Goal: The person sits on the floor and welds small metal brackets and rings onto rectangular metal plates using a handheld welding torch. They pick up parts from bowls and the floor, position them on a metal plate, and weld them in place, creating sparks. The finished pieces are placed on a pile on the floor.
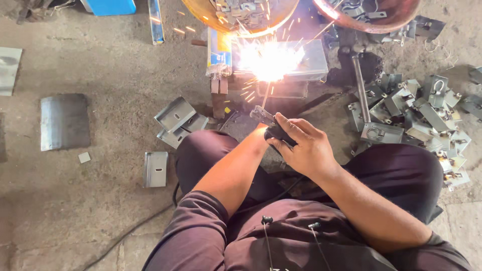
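Observation:
My right hand [304, 148] grips the black handle of a welding electrode holder [264, 117]. Its thin rod reaches forward into a bright white arc [268, 60] that throws sparks over a grey metal piece [309, 62] on the concrete floor. My left forearm [241, 165] runs up to the same spot. The left hand itself is tucked under the right hand and the holder, so its grip is hidden. I sit on the floor with my knees to either side.
A heap of grey metal brackets [422, 115] lies at the right beside a long-handled hammer [359, 83]. Two rusty bowls of parts [241, 15] [371, 15] stand at the top. Bent plates [175, 118] [154, 169] [64, 121] lie left. A black cable [130, 231] trails lower left.

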